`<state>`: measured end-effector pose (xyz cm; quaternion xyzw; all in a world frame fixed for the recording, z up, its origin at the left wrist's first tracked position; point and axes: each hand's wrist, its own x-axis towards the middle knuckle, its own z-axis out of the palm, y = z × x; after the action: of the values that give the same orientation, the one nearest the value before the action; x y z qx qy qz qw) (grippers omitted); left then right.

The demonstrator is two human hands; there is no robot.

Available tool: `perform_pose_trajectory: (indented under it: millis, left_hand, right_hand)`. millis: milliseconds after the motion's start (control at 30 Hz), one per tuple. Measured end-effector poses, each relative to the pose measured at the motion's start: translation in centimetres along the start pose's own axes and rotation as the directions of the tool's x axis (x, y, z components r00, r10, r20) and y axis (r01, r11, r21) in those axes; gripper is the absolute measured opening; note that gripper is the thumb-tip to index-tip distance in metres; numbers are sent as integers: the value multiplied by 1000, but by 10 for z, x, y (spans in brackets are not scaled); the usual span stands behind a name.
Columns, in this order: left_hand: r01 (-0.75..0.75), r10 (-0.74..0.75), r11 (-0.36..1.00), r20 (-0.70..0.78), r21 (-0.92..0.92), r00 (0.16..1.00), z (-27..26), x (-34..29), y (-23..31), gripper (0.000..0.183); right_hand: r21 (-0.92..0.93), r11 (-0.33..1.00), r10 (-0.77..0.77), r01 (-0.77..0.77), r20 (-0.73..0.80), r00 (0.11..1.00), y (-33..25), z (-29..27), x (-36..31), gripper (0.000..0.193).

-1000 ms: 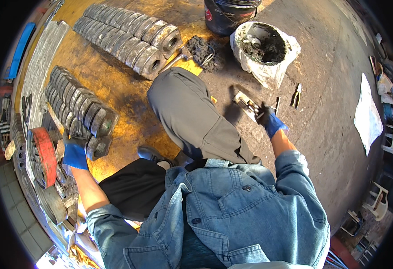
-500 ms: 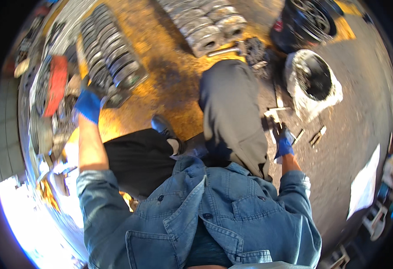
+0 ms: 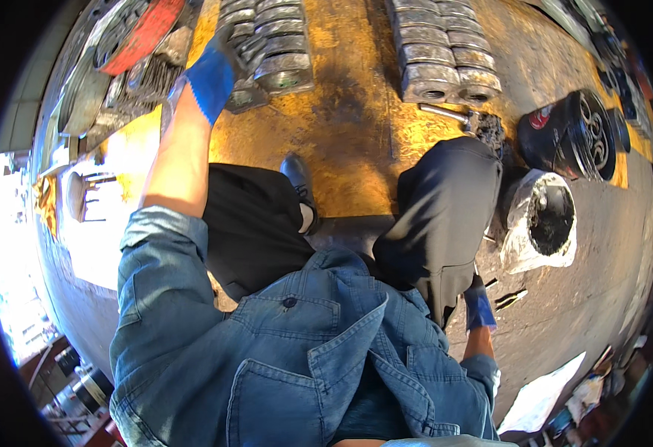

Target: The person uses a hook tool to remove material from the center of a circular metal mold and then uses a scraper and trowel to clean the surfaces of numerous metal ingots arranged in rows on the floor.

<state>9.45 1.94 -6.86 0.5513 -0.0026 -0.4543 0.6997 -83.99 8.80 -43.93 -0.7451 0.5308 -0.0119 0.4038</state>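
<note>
My left hand (image 3: pixel 216 77), in a blue glove with dark fingers, reaches to the near end of a double row of dark, ribbed metal parts (image 3: pixel 282 46). The glove's fingers blend into the dark metal, so I cannot see whether they grip a part or only rest there. Low beside my right leg, my right hand (image 3: pixel 480 304) wears a matching blue glove. Its fingertips are hidden by the trouser leg and shadow. Pliers (image 3: pixel 510 299) with light-edged handles lie on the floor just right of that hand.
Another double row of greyish metal parts (image 3: pixel 446 56) stands ahead on the yellow-stained floor, with a metal rod (image 3: pixel 443 113) near it. To the right are a black bucket (image 3: pixel 561 141) and a white, grimy tub (image 3: pixel 522 242) with dark contents. A red curved part (image 3: pixel 144 36) lies far left.
The view has swung, shifting the floor items right and the near metal row upward. My right hand has drawn back beside my leg, away from a pale object. My left hand remains at the row.
</note>
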Motion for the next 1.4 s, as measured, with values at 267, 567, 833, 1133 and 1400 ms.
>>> perform_pose_trajectory:
  millis: [267,567,833,1133,1400]
  left_hand:
    - [338,17,890,763,-306,646,37,-61,-9,43]
    - [13,74,975,384,-220,920,12,-67,10,43]
    - [-221,261,961,286,-166,922,-25,-87,25,44]
    - [-445,440,894,259,-43,860,-60,-79,28,46]
    - [-429,423,903,242,-31,873,-74,-83,53,48]
  right_hand:
    - [339,817,447,-467,141,883,-58,-222,-28,35]
    - [69,994,-41,79,-437,899,-409,-460,129,44]
    - [2,959,-271,282,287,919,-626,-195,304,45]
    - [365,931,-252,-8,657,710,-602,153,333,26]
    - [262,960,-261,102,695,670,-623,255,306,33]
